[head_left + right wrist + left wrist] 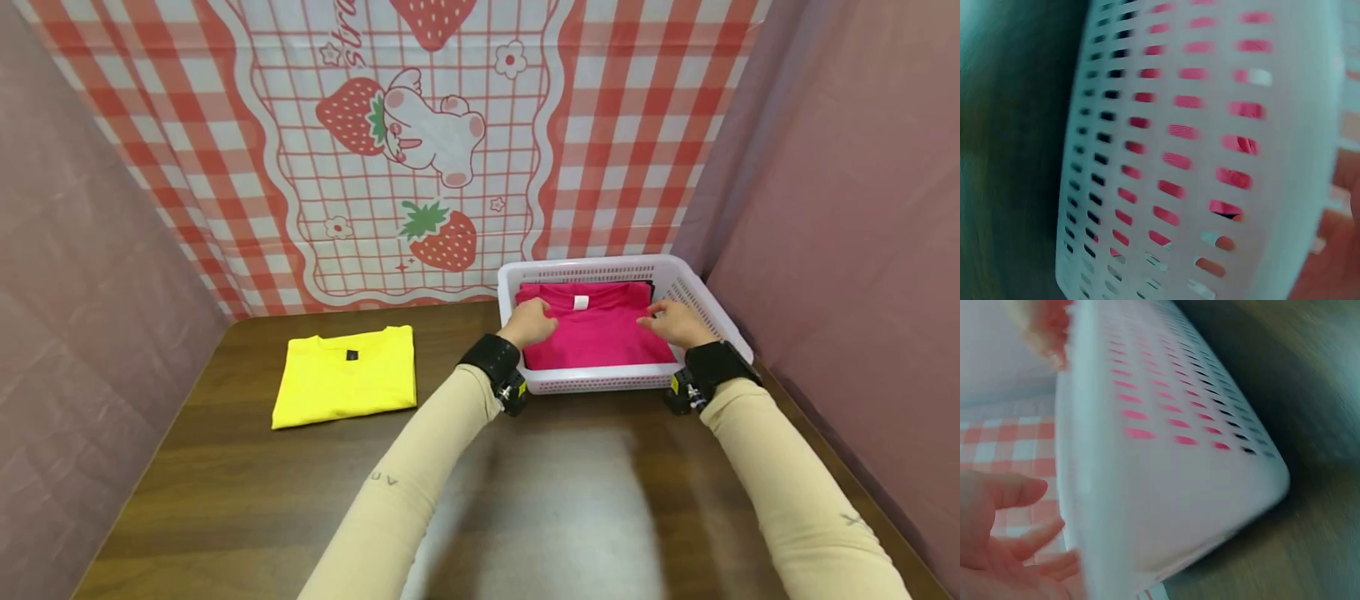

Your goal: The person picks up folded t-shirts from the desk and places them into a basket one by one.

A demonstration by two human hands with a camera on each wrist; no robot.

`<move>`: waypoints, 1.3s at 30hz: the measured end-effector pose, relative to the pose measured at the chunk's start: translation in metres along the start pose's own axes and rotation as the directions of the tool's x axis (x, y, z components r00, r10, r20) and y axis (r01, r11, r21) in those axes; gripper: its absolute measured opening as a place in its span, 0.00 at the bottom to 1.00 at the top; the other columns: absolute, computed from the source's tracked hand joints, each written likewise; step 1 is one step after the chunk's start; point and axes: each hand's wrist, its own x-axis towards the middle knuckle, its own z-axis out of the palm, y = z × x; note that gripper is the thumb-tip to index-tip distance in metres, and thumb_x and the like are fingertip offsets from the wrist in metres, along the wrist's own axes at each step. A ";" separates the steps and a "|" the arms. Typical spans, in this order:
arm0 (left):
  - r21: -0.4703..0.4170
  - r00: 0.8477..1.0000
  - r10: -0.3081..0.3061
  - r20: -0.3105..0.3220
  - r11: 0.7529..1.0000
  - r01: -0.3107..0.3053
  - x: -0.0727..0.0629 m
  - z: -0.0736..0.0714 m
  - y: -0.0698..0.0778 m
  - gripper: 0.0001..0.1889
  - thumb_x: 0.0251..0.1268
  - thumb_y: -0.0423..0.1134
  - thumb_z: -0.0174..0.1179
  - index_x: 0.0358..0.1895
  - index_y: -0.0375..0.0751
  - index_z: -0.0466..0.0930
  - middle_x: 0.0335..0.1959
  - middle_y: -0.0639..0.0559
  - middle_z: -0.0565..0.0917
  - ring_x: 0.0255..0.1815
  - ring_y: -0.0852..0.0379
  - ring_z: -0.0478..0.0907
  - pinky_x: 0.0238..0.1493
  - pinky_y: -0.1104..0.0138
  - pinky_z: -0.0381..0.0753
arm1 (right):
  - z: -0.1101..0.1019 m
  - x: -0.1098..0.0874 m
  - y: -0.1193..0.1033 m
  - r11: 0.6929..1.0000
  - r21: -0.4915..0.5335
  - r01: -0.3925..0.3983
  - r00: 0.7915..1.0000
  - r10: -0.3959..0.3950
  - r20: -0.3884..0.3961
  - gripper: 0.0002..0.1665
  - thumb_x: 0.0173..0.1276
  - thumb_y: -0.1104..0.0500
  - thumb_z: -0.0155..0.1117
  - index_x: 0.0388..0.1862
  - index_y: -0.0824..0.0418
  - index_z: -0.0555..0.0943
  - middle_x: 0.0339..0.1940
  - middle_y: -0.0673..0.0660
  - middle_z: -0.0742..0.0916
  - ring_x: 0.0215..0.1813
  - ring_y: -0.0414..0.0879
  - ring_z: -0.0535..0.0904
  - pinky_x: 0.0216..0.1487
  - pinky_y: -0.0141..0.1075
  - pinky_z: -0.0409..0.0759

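Observation:
A folded pink T-shirt [592, 333] with a white neck label lies in a white plastic basket [585, 385]. Dark fabric shows at its back right edge, and dark colour shows through the lower basket holes. My left hand [531, 323] hovers over the shirt's left side; in the left wrist view its thumb and fingers [1013, 490] are spread apart beyond the basket rim. At the shirt's right side is my right hand [675, 322], fingers loosely extended and holding nothing visible. The basket wall [1166, 150] hides most of that hand in the right wrist view.
A folded yellow T-shirt [348, 379] with a dark neck label lies on the brown wooden table [247, 508], left of the basket. Behind the table hangs a red checked strawberry-print cloth [630, 125]. Pink curtains [847, 208] flank both sides.

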 end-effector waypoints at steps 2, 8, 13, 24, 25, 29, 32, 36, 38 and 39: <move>0.130 0.996 0.045 0.077 0.990 -0.055 -0.031 -0.014 0.020 0.24 0.68 0.43 0.54 0.64 0.39 0.72 0.64 0.47 0.78 0.66 0.54 0.75 0.66 0.68 0.73 | 0.008 0.000 -0.007 0.985 -0.156 0.080 0.997 -0.077 0.024 0.31 0.72 0.54 0.53 0.64 0.76 0.66 0.62 0.80 0.72 0.61 0.72 0.69 0.62 0.58 0.71; 0.340 0.968 0.092 0.232 0.925 -0.169 0.001 0.043 0.005 0.21 0.71 0.53 0.49 0.56 0.48 0.81 0.57 0.55 0.84 0.61 0.59 0.78 0.63 0.68 0.74 | 0.029 0.001 -0.019 0.944 -0.254 0.209 0.961 -0.150 0.234 0.30 0.70 0.51 0.55 0.63 0.70 0.72 0.63 0.75 0.76 0.67 0.70 0.69 0.68 0.58 0.68; 0.393 0.958 0.018 0.285 0.910 -0.134 0.061 0.100 -0.027 0.23 0.74 0.55 0.39 0.56 0.53 0.81 0.59 0.58 0.81 0.60 0.60 0.78 0.64 0.68 0.73 | 0.034 0.002 -0.023 0.941 -0.274 0.200 0.944 -0.111 0.310 0.28 0.68 0.51 0.56 0.61 0.68 0.76 0.63 0.73 0.77 0.68 0.68 0.69 0.68 0.56 0.68; 0.247 0.958 0.030 0.286 0.963 -0.104 -0.032 0.027 0.018 0.24 0.73 0.53 0.43 0.60 0.44 0.78 0.61 0.52 0.80 0.63 0.58 0.77 0.65 0.69 0.72 | 0.036 0.005 -0.026 0.937 -0.298 0.180 0.962 -0.105 0.250 0.26 0.68 0.51 0.55 0.58 0.67 0.78 0.60 0.72 0.79 0.64 0.68 0.73 0.64 0.55 0.72; 0.234 0.958 0.027 0.287 0.967 -0.097 -0.046 0.015 0.025 0.24 0.74 0.52 0.43 0.60 0.43 0.78 0.62 0.52 0.80 0.64 0.57 0.76 0.66 0.69 0.72 | 0.037 0.004 -0.027 0.938 -0.292 0.185 0.965 -0.118 0.233 0.27 0.68 0.51 0.55 0.57 0.69 0.78 0.60 0.72 0.79 0.63 0.68 0.74 0.63 0.55 0.73; 0.172 0.965 0.124 0.230 0.971 -0.166 -0.075 -0.012 0.032 0.21 0.74 0.47 0.45 0.57 0.40 0.80 0.57 0.49 0.83 0.61 0.56 0.78 0.61 0.69 0.75 | 0.040 -0.001 -0.039 0.955 -0.225 0.191 0.976 -0.162 0.144 0.28 0.69 0.52 0.55 0.56 0.74 0.76 0.58 0.74 0.80 0.61 0.69 0.75 0.60 0.55 0.75; 0.116 0.965 0.187 0.182 0.971 -0.209 -0.085 -0.032 0.030 0.18 0.74 0.43 0.47 0.57 0.39 0.80 0.55 0.48 0.84 0.57 0.55 0.80 0.59 0.68 0.77 | 0.042 -0.005 -0.057 0.966 -0.161 0.202 0.978 -0.192 0.077 0.27 0.70 0.52 0.56 0.55 0.74 0.76 0.56 0.74 0.82 0.59 0.68 0.77 0.58 0.54 0.76; 0.030 0.967 0.245 0.066 0.969 -0.247 -0.090 -0.056 0.020 0.16 0.73 0.39 0.49 0.55 0.38 0.80 0.52 0.46 0.85 0.50 0.56 0.81 0.52 0.70 0.78 | 0.047 -0.009 -0.089 0.969 -0.093 0.228 0.973 -0.230 -0.006 0.24 0.70 0.53 0.56 0.52 0.73 0.78 0.51 0.73 0.84 0.55 0.66 0.79 0.53 0.53 0.78; -0.023 0.965 0.262 -0.005 0.965 -0.262 -0.093 -0.067 0.011 0.15 0.72 0.37 0.49 0.53 0.37 0.81 0.50 0.45 0.85 0.42 0.57 0.79 0.43 0.73 0.76 | 0.051 -0.011 -0.105 0.967 -0.058 0.250 0.967 -0.252 -0.038 0.22 0.70 0.54 0.56 0.50 0.73 0.78 0.50 0.73 0.85 0.54 0.66 0.80 0.52 0.52 0.78; -0.056 0.964 0.262 -0.041 0.963 -0.264 -0.094 -0.072 0.006 0.14 0.71 0.37 0.49 0.52 0.37 0.81 0.48 0.44 0.86 0.40 0.58 0.77 0.39 0.74 0.74 | 0.054 -0.012 -0.113 0.964 -0.041 0.264 0.963 -0.266 -0.051 0.21 0.70 0.55 0.56 0.50 0.72 0.78 0.49 0.73 0.85 0.53 0.65 0.80 0.52 0.52 0.79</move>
